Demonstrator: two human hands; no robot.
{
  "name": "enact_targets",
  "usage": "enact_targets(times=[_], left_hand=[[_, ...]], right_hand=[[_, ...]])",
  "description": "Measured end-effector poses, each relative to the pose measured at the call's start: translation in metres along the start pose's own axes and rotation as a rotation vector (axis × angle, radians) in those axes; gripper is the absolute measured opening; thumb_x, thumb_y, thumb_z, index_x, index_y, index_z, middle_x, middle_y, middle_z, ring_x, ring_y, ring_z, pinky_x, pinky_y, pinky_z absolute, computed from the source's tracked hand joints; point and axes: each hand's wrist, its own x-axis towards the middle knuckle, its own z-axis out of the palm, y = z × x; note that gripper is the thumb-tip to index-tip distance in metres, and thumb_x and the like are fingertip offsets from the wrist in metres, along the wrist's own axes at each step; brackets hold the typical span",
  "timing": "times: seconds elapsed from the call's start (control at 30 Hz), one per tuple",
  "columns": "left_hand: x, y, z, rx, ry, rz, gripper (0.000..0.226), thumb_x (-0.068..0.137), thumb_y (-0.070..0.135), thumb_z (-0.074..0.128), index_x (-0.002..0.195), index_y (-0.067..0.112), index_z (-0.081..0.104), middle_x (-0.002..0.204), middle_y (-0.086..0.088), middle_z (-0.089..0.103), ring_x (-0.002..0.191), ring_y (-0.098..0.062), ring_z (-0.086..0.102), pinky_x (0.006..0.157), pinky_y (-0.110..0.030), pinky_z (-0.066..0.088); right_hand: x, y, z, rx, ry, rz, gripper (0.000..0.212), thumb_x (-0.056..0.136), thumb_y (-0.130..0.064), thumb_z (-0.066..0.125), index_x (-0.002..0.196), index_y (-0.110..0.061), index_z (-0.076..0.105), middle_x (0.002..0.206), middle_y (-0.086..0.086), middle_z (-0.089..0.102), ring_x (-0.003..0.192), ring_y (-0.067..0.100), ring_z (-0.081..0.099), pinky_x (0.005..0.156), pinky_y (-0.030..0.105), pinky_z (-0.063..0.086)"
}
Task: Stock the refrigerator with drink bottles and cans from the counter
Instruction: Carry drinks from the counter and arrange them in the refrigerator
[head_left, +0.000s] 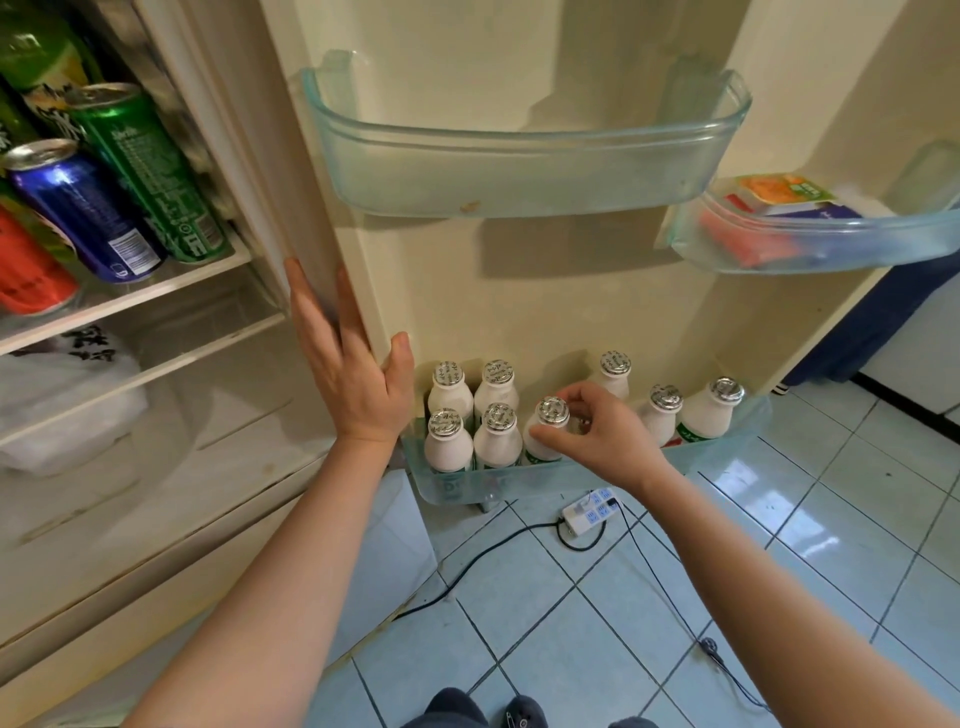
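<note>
The right grip (602, 434) is pinching a white bottle (549, 414) standing among others in the bottom door shelf (540, 477); the left grip (353, 364) is resting released, fingers straight, against the fridge door (545, 291).

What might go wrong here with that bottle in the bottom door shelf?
The right hand has its grip only near the top of the white foil-capped bottle; it might slip and knock the crowded white bottles beside it. A white power strip lies on the tiled floor just below the clear plastic door shelf, so a dropped or leaking bottle could wet it.
</note>
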Motion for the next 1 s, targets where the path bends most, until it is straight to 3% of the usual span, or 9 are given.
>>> enact_targets(times=[0.1, 0.3, 0.5, 0.6, 0.67, 0.8, 0.9, 1.0], left_hand=[[0.0, 0.0, 0.0, 0.003, -0.002, -0.009, 0.071, 0.096, 0.043, 0.034, 0.131, -0.018, 0.042, 0.144, -0.034, 0.012, 0.139, -0.043, 0.02, 0.11, -0.057, 0.028], [-0.001, 0.002, 0.0, -0.012, -0.007, -0.032, 0.07, 0.096, 0.043, 0.034, 0.133, -0.016, 0.041, 0.145, -0.039, 0.013, 0.14, -0.044, 0.019, 0.107, -0.059, 0.031], [0.0, 0.002, -0.002, 0.004, -0.001, -0.036, 0.07, 0.097, 0.044, 0.033, 0.133, -0.016, 0.041, 0.144, -0.041, 0.015, 0.141, -0.042, 0.02, 0.11, -0.055, 0.029], [0.0, 0.003, -0.001, 0.005, 0.002, -0.03, 0.07, 0.097, 0.043, 0.033, 0.132, -0.017, 0.042, 0.143, -0.044, 0.015, 0.139, -0.046, 0.021, 0.108, -0.058, 0.03], [-0.001, 0.004, -0.001, 0.009, -0.002, -0.03, 0.07, 0.097, 0.043, 0.032, 0.132, -0.017, 0.042, 0.142, -0.045, 0.015, 0.139, -0.048, 0.021, 0.107, -0.059, 0.03], [0.001, 0.005, -0.001, 0.028, -0.005, -0.042, 0.071, 0.097, 0.044, 0.032, 0.131, -0.016, 0.043, 0.142, -0.045, 0.016, 0.138, -0.048, 0.022, 0.107, -0.058, 0.03], [0.0, 0.006, -0.002, 0.032, -0.006, -0.042, 0.071, 0.096, 0.044, 0.031, 0.131, -0.016, 0.044, 0.142, -0.045, 0.017, 0.139, -0.046, 0.023, 0.108, -0.057, 0.03], [-0.001, 0.006, -0.003, 0.043, -0.01, -0.043, 0.071, 0.097, 0.045, 0.031, 0.131, -0.016, 0.044, 0.142, -0.045, 0.017, 0.138, -0.046, 0.023, 0.108, -0.056, 0.03]], right_hand=[[-0.002, 0.002, 0.004, 0.005, 0.031, -0.02, 0.034, 0.077, -0.04, 0.075, 0.102, -0.024, 0.058, 0.093, -0.018, 0.062, 0.086, -0.006, 0.055, 0.066, 0.003, 0.041], [-0.003, 0.005, 0.001, 0.049, -0.034, -0.047, 0.024, 0.081, -0.033, 0.072, 0.099, -0.026, 0.058, 0.091, -0.02, 0.062, 0.086, -0.008, 0.058, 0.069, 0.0, 0.043], [-0.006, 0.008, 0.006, 0.12, -0.015, -0.046, 0.022, 0.082, -0.033, 0.072, 0.097, -0.032, 0.056, 0.095, -0.017, 0.065, 0.093, -0.003, 0.06, 0.077, 0.011, 0.047], [-0.007, 0.008, 0.006, 0.121, -0.024, -0.028, 0.029, 0.08, -0.035, 0.073, 0.103, -0.029, 0.057, 0.1, -0.015, 0.065, 0.096, 0.0, 0.061, 0.087, 0.021, 0.05], [-0.01, 0.007, 0.006, 0.078, 0.004, -0.034, 0.039, 0.077, -0.038, 0.075, 0.11, -0.028, 0.057, 0.104, -0.017, 0.063, 0.099, 0.0, 0.058, 0.088, 0.02, 0.047], [-0.013, -0.007, 0.007, -0.15, 0.202, -0.253, 0.049, 0.077, -0.04, 0.074, 0.121, -0.022, 0.059, 0.111, -0.017, 0.061, 0.101, -0.001, 0.053, 0.083, 0.016, 0.039], [-0.008, -0.022, 0.008, -0.27, 0.115, -0.468, 0.047, 0.081, -0.029, 0.072, 0.125, -0.018, 0.06, 0.121, -0.005, 0.064, 0.112, 0.013, 0.057, 0.09, 0.021, 0.039], [-0.001, -0.03, 0.012, -0.363, -0.052, -0.546, 0.04, 0.085, -0.02, 0.067, 0.125, -0.017, 0.062, 0.125, -0.002, 0.063, 0.118, 0.018, 0.056, 0.098, 0.028, 0.042]])
